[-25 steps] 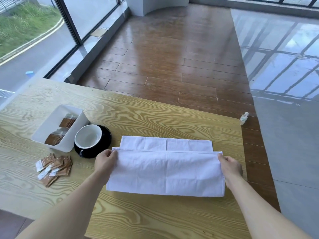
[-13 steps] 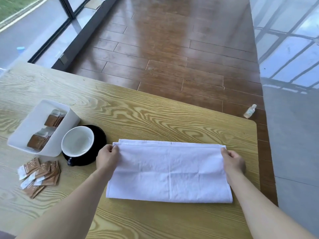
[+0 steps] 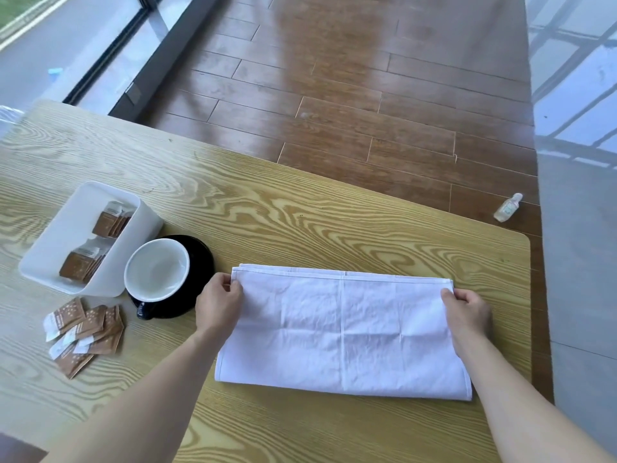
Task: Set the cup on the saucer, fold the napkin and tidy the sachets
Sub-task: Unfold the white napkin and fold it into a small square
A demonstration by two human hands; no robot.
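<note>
Head view: the white napkin (image 3: 344,332) lies folded on the wooden table (image 3: 300,215), its far corners pinched by the left hand (image 3: 218,304) and right hand (image 3: 467,312). Left of it, the cup (image 3: 157,269) sits on the black saucer (image 3: 200,259), beside a white bin (image 3: 66,235) and loose sachets (image 3: 85,332).

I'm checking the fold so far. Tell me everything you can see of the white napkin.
The napkin is plain white cloth, creased, folded into a wide rectangle with layered hemmed edges along its far side. It lies flat on the wooden table, right of the saucer. The left hand pinches its far left corner, the right hand its far right corner.
</note>
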